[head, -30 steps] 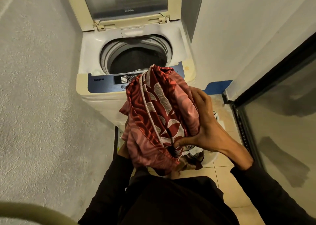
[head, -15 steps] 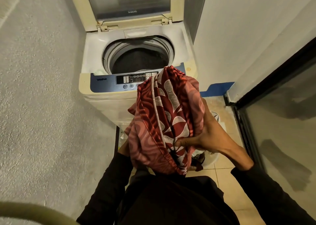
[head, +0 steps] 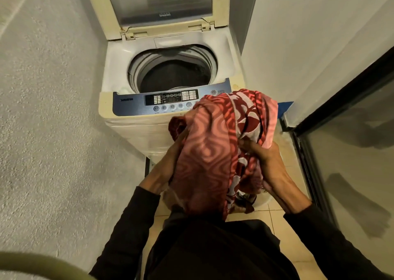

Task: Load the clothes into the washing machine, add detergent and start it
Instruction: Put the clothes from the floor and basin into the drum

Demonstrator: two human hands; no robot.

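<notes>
Red cloth held before the open washing machine

Both hands, left hand (head: 170, 162) and right hand (head: 266, 162), hold the red cloth (head: 215, 147) with curled fingers near the washing machine (head: 170, 109).

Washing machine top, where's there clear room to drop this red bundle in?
The drum opening lies uncovered between the raised lid and the control panel. Crowded: the red patterned cloth overlaps the panel's right end, held by left hand and right hand.

Both hands, left hand (head: 168, 164) and right hand (head: 268, 162), grip a bundled red-and-pink patterned cloth (head: 215, 143) near the open cream top-loading washing machine (head: 132, 134); drum contents dark, possibly fabric.
</notes>
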